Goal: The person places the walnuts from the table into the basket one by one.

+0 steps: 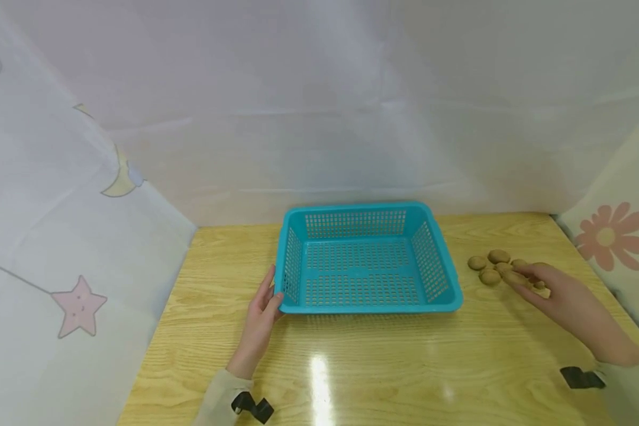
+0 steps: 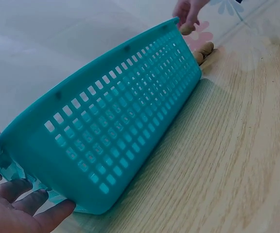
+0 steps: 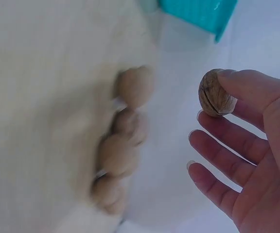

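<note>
Head view's fairly bright; I see one vertical glare streak on the wooden table (image 1: 383, 361) at six o'clock. Left wrist view: dimmer, bluish. Right wrist view: walnut pile (image 3: 118, 154) blurred, soft shadow toward nine o'clock; held walnut (image 3: 214, 94) crisp.

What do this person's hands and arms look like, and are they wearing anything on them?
The left hand and right hand are bare: no gloves or rings show on the fingers. Each forearm wears a pale, cream-looking left sleeve or right sleeve. A small black strap-like piece sits near each cuff.
</note>
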`<state>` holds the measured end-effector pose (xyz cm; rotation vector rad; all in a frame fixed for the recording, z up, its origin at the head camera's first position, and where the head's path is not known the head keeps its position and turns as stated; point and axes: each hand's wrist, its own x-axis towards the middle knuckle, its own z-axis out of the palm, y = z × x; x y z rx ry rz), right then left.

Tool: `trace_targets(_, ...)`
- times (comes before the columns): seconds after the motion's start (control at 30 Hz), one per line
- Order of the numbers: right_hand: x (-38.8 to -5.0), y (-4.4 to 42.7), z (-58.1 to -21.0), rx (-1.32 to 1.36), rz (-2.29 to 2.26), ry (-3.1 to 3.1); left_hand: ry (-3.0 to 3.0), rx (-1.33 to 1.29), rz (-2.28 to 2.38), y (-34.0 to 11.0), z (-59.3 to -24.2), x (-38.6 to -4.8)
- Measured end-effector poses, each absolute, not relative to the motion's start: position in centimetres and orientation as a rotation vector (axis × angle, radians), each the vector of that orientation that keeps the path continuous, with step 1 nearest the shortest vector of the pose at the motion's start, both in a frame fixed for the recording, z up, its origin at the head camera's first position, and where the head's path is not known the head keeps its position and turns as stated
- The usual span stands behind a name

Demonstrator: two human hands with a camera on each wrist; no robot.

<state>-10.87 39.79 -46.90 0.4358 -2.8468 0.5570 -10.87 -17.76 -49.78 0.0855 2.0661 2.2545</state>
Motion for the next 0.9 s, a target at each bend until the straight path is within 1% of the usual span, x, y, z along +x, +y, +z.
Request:
trace_targets(0.17,-12.1,37.5,-44.7,0.559,0.527,-2.777,2.072,0.093,2.258,-17.7,-49.8,-10.8)
trace_targets(0.57,-15.5,31.6,-39.8,0.761,0.525,-2.749,2.079,0.057,2.254,-17.8,-50.0,-10.9)
trace_targets(0.9,-19.3,25.7,-37.2,0.963,0.567,-2.745,2.086,0.057,2.256,-17.6,-49.8,-10.9)
